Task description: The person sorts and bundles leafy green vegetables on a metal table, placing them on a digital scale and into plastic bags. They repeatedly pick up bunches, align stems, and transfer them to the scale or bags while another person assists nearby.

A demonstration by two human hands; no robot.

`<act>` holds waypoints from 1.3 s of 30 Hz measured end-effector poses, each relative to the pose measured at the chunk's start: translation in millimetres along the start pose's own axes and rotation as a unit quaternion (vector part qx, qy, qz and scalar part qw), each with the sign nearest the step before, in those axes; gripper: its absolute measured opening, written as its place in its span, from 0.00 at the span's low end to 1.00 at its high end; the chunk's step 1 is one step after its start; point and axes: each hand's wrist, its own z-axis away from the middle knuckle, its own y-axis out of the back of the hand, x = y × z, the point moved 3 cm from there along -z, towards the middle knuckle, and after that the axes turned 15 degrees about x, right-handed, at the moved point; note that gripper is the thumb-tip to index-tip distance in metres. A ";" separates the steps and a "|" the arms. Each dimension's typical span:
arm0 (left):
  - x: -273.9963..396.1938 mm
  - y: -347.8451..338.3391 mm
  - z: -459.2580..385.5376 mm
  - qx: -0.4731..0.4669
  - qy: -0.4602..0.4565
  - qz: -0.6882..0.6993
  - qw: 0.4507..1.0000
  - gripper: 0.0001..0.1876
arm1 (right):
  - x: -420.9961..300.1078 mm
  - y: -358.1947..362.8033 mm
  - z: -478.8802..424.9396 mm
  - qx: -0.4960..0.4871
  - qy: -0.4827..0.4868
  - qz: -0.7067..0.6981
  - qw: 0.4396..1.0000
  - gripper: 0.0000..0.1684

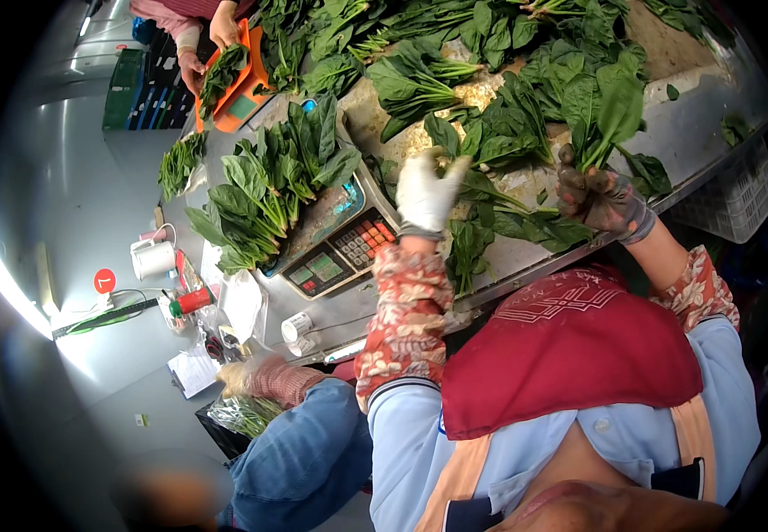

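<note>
My left hand (420,193), in a white glove, is blurred over the table between the scale and the loose spinach. Its thumb stands apart from the fingers, and nothing shows in it. In a dark, soiled glove, my right hand (603,199) grips a small bunch of spinach (613,113) by the stems, leaves pointing away from me. Loose spinach plants (537,223) lie on the table between my hands. Left of my left hand, several spinach bunches (274,186) rest on the pan of a digital scale (337,256).
Spinach heaps (423,80) cover the table's far side. Across it, a co-worker's hands (207,50) hold spinach over an orange scale (244,86). Beside me, another person's arm (284,379) reaches towards bagged greens (244,415). Label rolls (297,327) lie near the edge; a white crate (733,193) stands below right.
</note>
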 end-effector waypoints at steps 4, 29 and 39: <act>10.9 -44.5 -3.7 -0.008 -0.091 -0.182 0.979 0.19 | 2.1 -7.9 -8.8 -0.029 0.011 0.037 0.999 0.20; -36.2 45.5 49.9 0.072 0.375 0.706 0.596 0.09 | 21.3 -72.9 -55.3 0.132 0.114 0.295 0.939 0.18; -4.8 -3.4 86.6 0.010 0.373 0.754 0.540 0.13 | 67.9 -56.2 -53.7 0.191 -0.101 0.143 0.966 0.14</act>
